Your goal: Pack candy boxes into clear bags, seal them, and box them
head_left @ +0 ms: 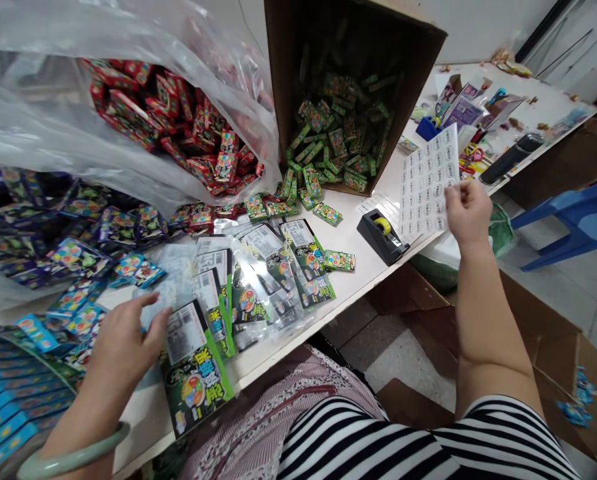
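My right hand (468, 212) pinches the edge of a white sheet of round stickers (425, 180) printed in rows, raised at the table's right side. At the left, my left hand (123, 340) has its thumb and forefinger apart and holds nothing I can see. It hovers beside a black and green printed packet (198, 373) at the table's front edge; whether the fingertips touch it I cannot tell. More such packets (251, 293) in clear plastic lie overlapped to the right. A black tape dispenser (381, 237) with yellow tape stands near the sheet.
Small red boxes (168, 113) fill a clear plastic bag at the back. A cardboard carton (428, 73) of small green boxes lies on its side. Purple boxes (83, 257) and blue boxes (81, 317) lie left. A blue stool (573, 217) stands right; a black bottle (513, 159) lies on the table.
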`<state>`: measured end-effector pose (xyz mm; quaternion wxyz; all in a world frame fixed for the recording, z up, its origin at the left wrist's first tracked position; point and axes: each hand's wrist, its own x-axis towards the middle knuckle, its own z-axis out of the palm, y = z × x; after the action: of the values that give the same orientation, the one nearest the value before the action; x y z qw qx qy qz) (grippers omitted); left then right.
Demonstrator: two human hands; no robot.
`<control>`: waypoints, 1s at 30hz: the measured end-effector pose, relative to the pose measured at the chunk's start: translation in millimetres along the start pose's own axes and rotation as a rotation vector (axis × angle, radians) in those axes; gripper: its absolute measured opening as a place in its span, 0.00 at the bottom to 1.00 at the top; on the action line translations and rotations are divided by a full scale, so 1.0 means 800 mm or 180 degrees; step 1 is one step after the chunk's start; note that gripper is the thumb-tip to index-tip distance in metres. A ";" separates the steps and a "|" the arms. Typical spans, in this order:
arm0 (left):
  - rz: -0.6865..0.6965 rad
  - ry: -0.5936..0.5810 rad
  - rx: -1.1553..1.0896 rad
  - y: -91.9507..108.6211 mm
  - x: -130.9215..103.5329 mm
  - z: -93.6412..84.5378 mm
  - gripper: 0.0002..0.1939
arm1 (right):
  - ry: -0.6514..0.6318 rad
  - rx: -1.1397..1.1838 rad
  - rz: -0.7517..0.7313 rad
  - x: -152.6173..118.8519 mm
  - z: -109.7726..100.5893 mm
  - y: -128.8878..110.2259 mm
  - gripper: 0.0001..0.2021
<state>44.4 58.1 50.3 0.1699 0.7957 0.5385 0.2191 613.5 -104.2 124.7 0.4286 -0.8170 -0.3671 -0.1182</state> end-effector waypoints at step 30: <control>0.0500 -0.0835 -0.2866 0.142 -0.048 0.042 0.13 | -0.2969 0.2975 0.0555 -0.273 0.098 -0.189 0.18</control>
<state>138.6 -19.9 73.3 0.5473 0.7022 0.3022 0.3405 344.4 -96.4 59.4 0.5420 -0.5375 -0.4592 0.4544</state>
